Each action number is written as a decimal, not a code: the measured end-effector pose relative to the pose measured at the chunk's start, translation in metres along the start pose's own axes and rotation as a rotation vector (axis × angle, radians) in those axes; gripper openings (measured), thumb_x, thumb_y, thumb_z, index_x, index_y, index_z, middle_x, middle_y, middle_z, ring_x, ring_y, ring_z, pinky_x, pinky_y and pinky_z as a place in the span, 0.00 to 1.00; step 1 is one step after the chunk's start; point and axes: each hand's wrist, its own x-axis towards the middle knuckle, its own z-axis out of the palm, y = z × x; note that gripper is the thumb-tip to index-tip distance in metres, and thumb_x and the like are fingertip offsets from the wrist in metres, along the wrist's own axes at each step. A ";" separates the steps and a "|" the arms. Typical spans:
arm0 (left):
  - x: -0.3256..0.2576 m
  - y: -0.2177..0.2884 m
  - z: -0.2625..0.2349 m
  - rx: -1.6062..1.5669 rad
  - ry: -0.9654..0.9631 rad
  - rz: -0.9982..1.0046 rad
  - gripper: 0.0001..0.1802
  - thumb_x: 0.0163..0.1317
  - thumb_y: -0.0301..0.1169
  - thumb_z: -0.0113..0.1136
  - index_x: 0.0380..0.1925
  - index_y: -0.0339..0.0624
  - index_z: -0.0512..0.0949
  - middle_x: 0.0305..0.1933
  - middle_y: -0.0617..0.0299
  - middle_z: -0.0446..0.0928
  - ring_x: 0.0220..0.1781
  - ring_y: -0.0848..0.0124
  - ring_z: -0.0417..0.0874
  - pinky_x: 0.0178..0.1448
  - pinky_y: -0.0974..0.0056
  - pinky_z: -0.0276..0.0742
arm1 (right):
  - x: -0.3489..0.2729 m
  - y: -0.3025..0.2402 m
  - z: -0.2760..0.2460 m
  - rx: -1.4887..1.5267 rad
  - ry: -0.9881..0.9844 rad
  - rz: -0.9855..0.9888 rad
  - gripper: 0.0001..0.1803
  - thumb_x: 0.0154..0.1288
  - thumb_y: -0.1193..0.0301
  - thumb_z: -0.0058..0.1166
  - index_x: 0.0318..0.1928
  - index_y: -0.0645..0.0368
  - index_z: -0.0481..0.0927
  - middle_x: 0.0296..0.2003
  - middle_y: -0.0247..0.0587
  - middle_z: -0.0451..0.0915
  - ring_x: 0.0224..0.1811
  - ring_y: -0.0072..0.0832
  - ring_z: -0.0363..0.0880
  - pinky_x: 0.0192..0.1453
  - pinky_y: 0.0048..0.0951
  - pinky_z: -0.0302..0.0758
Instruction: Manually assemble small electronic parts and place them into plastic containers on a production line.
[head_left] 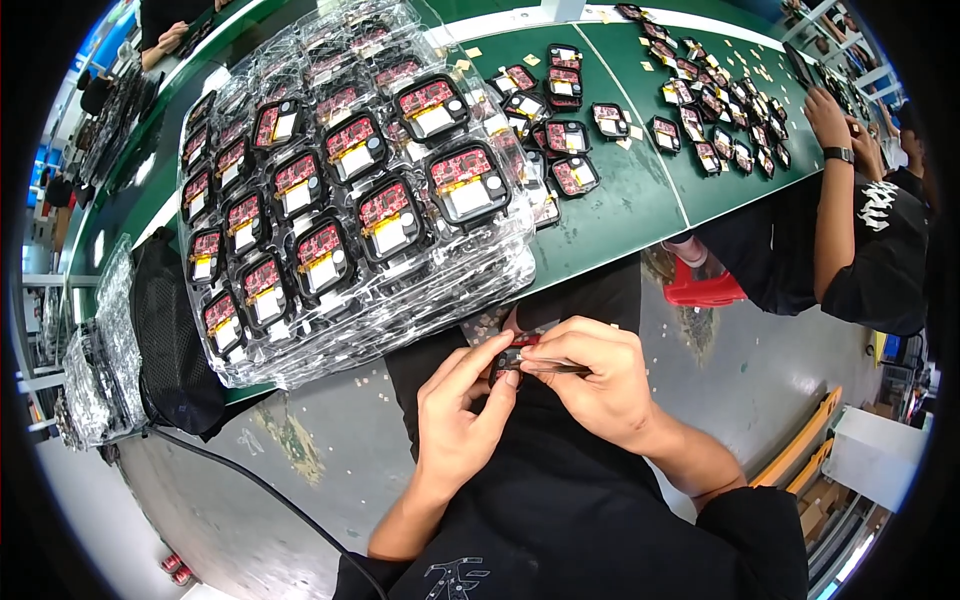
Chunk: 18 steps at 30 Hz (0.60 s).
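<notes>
Above my lap, my left hand [458, 405] grips a small black device housing [505, 365] between thumb and fingers. A bit of red circuit board shows at its upper side, but the fingers cover most of the piece. My right hand [600, 385] is closed on dark, thin tweezers [558, 368], whose tips reach the housing. Ahead of both hands, on the green table, stands a tall stack of clear plastic trays [440, 290]. The top tray holds several black housings [390, 220] with red boards, white labels and yellow strips.
Loose housings [568, 138] and small yellowish paper bits lie on the green table [620, 215] right of the stack. A co-worker's arm [835, 220] reaches over the table at far right. A black cable [270, 490] runs past my left side. A red stool [703, 283] stands beneath the table edge.
</notes>
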 end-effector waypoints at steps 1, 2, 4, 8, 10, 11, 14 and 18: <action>-0.001 0.000 0.001 -0.008 0.035 0.001 0.24 0.67 0.15 0.64 0.64 0.33 0.79 0.49 0.56 0.82 0.46 0.75 0.84 0.48 0.70 0.86 | 0.001 -0.001 0.000 -0.021 -0.007 0.005 0.09 0.59 0.86 0.70 0.41 0.68 0.89 0.38 0.49 0.88 0.39 0.31 0.90 0.43 0.26 0.86; -0.001 -0.001 0.001 -0.008 0.035 0.002 0.24 0.67 0.15 0.64 0.64 0.33 0.79 0.49 0.56 0.82 0.46 0.75 0.84 0.48 0.70 0.86 | 0.001 -0.001 -0.001 -0.020 -0.007 0.004 0.09 0.59 0.86 0.70 0.41 0.68 0.89 0.38 0.49 0.88 0.39 0.31 0.90 0.43 0.26 0.86; -0.001 -0.001 0.002 0.032 0.047 0.009 0.24 0.67 0.15 0.65 0.64 0.33 0.79 0.49 0.56 0.82 0.46 0.75 0.84 0.48 0.70 0.86 | 0.001 -0.002 -0.003 0.031 -0.039 0.104 0.10 0.58 0.86 0.70 0.40 0.69 0.89 0.37 0.49 0.88 0.40 0.32 0.91 0.44 0.28 0.87; 0.001 0.002 0.003 0.121 0.032 0.026 0.25 0.67 0.14 0.65 0.64 0.34 0.79 0.49 0.55 0.81 0.47 0.74 0.84 0.48 0.70 0.87 | -0.002 0.003 0.004 0.024 -0.002 0.031 0.12 0.57 0.88 0.67 0.42 0.68 0.88 0.38 0.48 0.87 0.37 0.34 0.90 0.40 0.30 0.84; 0.002 0.004 0.004 0.064 0.041 0.034 0.26 0.66 0.14 0.65 0.65 0.34 0.79 0.49 0.55 0.81 0.47 0.73 0.85 0.48 0.70 0.87 | -0.003 0.007 0.007 -0.014 0.067 -0.060 0.11 0.58 0.87 0.67 0.43 0.69 0.88 0.38 0.48 0.87 0.37 0.34 0.90 0.40 0.29 0.84; 0.003 0.006 0.004 0.064 0.041 0.033 0.26 0.66 0.14 0.65 0.65 0.34 0.79 0.49 0.55 0.81 0.47 0.73 0.85 0.48 0.70 0.87 | -0.002 0.007 0.007 -0.014 0.067 -0.060 0.11 0.58 0.87 0.67 0.43 0.69 0.88 0.38 0.48 0.87 0.37 0.34 0.90 0.40 0.29 0.84; 0.004 0.008 0.004 0.098 0.039 0.017 0.26 0.66 0.14 0.65 0.65 0.34 0.79 0.49 0.55 0.81 0.47 0.73 0.85 0.48 0.70 0.88 | 0.001 0.007 0.003 -0.056 0.056 -0.086 0.11 0.59 0.87 0.67 0.43 0.69 0.88 0.38 0.48 0.87 0.37 0.33 0.89 0.39 0.29 0.84; 0.003 0.007 0.004 0.109 0.041 0.019 0.25 0.67 0.12 0.64 0.64 0.27 0.77 0.51 0.58 0.77 0.48 0.75 0.82 0.49 0.72 0.85 | 0.001 0.008 0.002 0.037 -0.018 0.015 0.10 0.59 0.86 0.67 0.43 0.68 0.88 0.39 0.47 0.86 0.37 0.33 0.88 0.40 0.28 0.83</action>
